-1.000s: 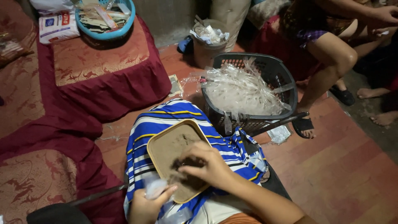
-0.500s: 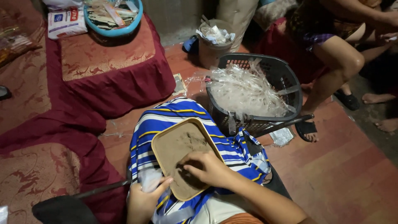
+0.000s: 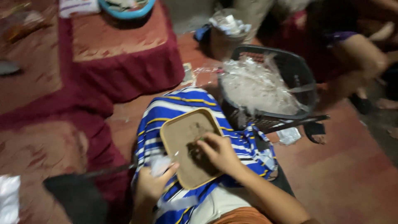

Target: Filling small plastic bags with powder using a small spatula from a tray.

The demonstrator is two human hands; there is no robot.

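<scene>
The right hand (image 3: 217, 152) reaches in from five o'clock, forearm bare, palm down, fingers curled and pressed downward. The left hand (image 3: 152, 182) comes up from six o'clock, fingers loosely bent, thumb pointing toward one o'clock.

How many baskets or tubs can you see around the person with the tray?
2. A dark plastic basket full of clear plastic bags stands just right of the tray. A blue tub sits on the red cushion at the top edge, partly cut off. Others may lie out of view.
</scene>
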